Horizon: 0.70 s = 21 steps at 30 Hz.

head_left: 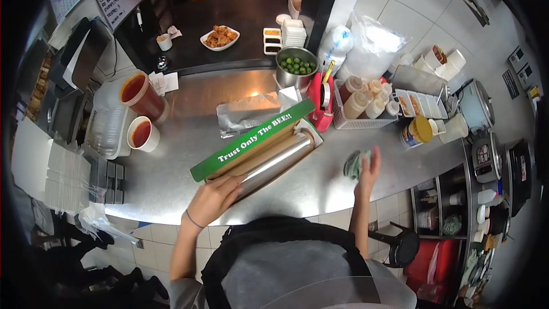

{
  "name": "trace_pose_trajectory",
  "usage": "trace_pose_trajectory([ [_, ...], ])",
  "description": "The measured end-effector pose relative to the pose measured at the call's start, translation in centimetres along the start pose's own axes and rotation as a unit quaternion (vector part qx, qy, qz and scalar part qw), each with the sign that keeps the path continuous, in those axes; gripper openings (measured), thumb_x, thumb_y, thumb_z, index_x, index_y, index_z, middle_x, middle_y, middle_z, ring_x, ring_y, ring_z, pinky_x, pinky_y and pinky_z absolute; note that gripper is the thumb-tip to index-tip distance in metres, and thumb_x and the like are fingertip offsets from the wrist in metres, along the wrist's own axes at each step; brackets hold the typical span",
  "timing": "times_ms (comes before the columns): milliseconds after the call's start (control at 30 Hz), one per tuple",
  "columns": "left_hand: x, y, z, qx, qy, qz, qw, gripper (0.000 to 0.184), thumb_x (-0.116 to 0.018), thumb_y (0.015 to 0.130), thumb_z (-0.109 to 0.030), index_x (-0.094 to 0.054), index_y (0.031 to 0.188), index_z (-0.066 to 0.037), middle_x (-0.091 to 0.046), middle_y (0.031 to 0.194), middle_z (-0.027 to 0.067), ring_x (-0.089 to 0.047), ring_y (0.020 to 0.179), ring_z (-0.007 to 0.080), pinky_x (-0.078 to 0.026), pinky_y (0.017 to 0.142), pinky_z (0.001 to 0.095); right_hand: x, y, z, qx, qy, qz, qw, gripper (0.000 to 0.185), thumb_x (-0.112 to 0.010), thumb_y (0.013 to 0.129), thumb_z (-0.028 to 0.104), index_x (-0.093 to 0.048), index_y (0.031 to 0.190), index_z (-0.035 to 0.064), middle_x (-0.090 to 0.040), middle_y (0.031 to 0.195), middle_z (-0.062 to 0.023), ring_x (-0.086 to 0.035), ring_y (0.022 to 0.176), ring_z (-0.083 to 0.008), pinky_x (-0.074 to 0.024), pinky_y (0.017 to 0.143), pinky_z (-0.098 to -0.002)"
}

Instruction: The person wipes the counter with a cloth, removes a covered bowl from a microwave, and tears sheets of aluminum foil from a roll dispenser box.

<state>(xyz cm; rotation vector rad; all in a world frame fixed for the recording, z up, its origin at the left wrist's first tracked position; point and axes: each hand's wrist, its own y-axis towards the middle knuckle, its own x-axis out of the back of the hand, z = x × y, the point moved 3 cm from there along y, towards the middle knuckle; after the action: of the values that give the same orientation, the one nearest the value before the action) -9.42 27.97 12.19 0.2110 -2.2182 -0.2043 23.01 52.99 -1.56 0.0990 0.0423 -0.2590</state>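
Observation:
A long green-lidded box (251,143) printed "Trust Only The BEE!!" lies tilted across the steel counter with its lid up. Inside it is a roll of shiny wrap (277,162). My left hand (214,200) is closed over the near left end of the roll, at the box's edge; its fingertips are partly hidden. To the right, my right hand (369,173) has its fingers spread, with the thumb side against a crumpled green cloth (354,164) on the counter. Behind the box rests a crumpled sheet of foil (249,115).
Sauce tubs (140,94) stand at the left. A steel pot of green limes (297,64), a red tape dispenser (321,103) and a basket of squeeze bottles (366,117) line the back. A plate of fried food (220,38) sits on the dark ledge, with people beyond.

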Motion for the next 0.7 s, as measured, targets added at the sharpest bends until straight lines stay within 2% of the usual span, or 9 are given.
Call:
trace_pose_trajectory([
  [33,-1.3,-0.6,0.5,0.001,-0.004,0.008,1.0,0.027,-0.06,0.083,-0.015,-0.059,0.108,-0.004,-0.062,0.094,0.0128,-0.061,0.083,0.0302,-0.051,0.07,0.0384,-1.7,-0.8,1.4,0.043,-0.049,0.143,0.988,0.039,-0.056,0.085,0.007,-0.051,0.123,0.0073,-0.047,0.131,-0.0097,-0.046,0.118,-0.0262,-0.0311,0.1,-0.0349],
  [100,-4.0,-1.3,2.4,0.078,0.03,-0.002,0.997,0.024,-0.059,0.083,-0.016,-0.059,0.104,-0.004,-0.062,0.095,0.0122,-0.06,0.087,0.0309,-0.051,0.071,0.038,-5.8,-1.8,4.1,0.181,-0.181,0.32,0.912,0.039,-0.051,0.078,-0.003,-0.057,0.116,0.007,-0.053,0.124,-0.0098,-0.048,0.115,-0.0254,-0.0327,0.098,-0.0361],
  [167,-5.5,-1.8,3.8,0.094,0.019,0.0,0.995,0.021,-0.059,0.083,-0.018,-0.061,0.099,-0.004,-0.062,0.096,0.0125,-0.06,0.088,0.031,-0.05,0.072,0.0385,-9.6,-3.3,6.6,0.318,-0.259,0.416,0.811,0.044,-0.05,0.073,-0.006,-0.058,0.114,0.0092,-0.057,0.116,-0.01,-0.048,0.115,-0.0284,-0.0306,0.1,-0.0409],
  [200,-6.2,-2.0,4.5,0.098,0.0,0.017,0.995,0.02,-0.059,0.084,-0.018,-0.062,0.097,-0.004,-0.062,0.097,0.0126,-0.06,0.088,0.0311,-0.05,0.072,0.0389,-10.8,-3.6,6.6,0.32,-0.258,0.414,0.812,0.044,-0.05,0.073,-0.006,-0.058,0.114,0.0092,-0.057,0.116,-0.01,-0.048,0.115,-0.0284,-0.0306,0.1,-0.0409],
  [267,-7.4,-2.5,6.0,0.101,-0.021,0.026,0.994,0.017,-0.059,0.083,-0.018,-0.064,0.089,-0.003,-0.062,0.095,0.0119,-0.06,0.085,0.0308,-0.049,0.073,0.039,-12.7,-4.4,6.2,0.356,-0.341,0.464,0.736,0.041,-0.05,0.07,-0.006,-0.063,0.105,0.0109,-0.058,0.108,-0.0101,-0.045,0.116,-0.0271,-0.0281,0.1,-0.0463],
  [533,-8.1,-2.7,7.5,0.069,-0.051,0.04,0.996,0.013,-0.062,0.08,-0.014,-0.062,0.081,-0.001,-0.061,0.089,0.0113,-0.06,0.081,0.0295,-0.048,0.071,0.0371,-15.8,-2.9,3.7,0.246,-0.468,0.594,0.606,0.028,-0.054,0.07,0.0,-0.068,0.09,0.0136,-0.059,0.105,-0.0076,-0.043,0.117,-0.0268,-0.0247,0.102,-0.0529],
  [567,-8.1,-2.7,7.7,0.094,-0.052,0.027,0.994,0.012,-0.062,0.08,-0.012,-0.061,0.08,-0.001,-0.061,0.087,0.0122,-0.061,0.079,0.0296,-0.048,0.069,0.0368,-15.9,-2.8,3.7,0.211,-0.486,0.612,0.588,0.026,-0.055,0.07,0.001,-0.068,0.087,0.014,-0.059,0.104,-0.0075,-0.043,0.118,-0.0268,-0.0238,0.102,-0.0556],
  [633,-8.2,-2.4,7.6,0.112,-0.053,0.026,0.992,0.01,-0.061,0.08,-0.011,-0.06,0.079,0.0,-0.06,0.085,0.0131,-0.061,0.076,0.0297,-0.048,0.067,0.0364,-16.0,-2.0,2.9,0.203,-0.48,0.599,0.608,0.022,-0.056,0.071,0.004,-0.069,0.086,0.0143,-0.06,0.103,-0.0079,-0.046,0.116,-0.0266,-0.0226,0.102,-0.0604],
  [700,-8.1,-2.4,7.7,0.159,-0.081,-0.02,0.984,0.009,-0.061,0.08,-0.008,-0.059,0.079,0.001,-0.06,0.082,0.0148,-0.061,0.07,0.0289,-0.048,0.062,0.0349,-16.3,-1.5,2.4,0.202,-0.505,0.619,0.567,0.025,-0.056,0.072,0.005,-0.068,0.091,0.0175,-0.059,0.102,-0.0031,-0.045,0.114,-0.0254,-0.0251,0.099,-0.0613],
])
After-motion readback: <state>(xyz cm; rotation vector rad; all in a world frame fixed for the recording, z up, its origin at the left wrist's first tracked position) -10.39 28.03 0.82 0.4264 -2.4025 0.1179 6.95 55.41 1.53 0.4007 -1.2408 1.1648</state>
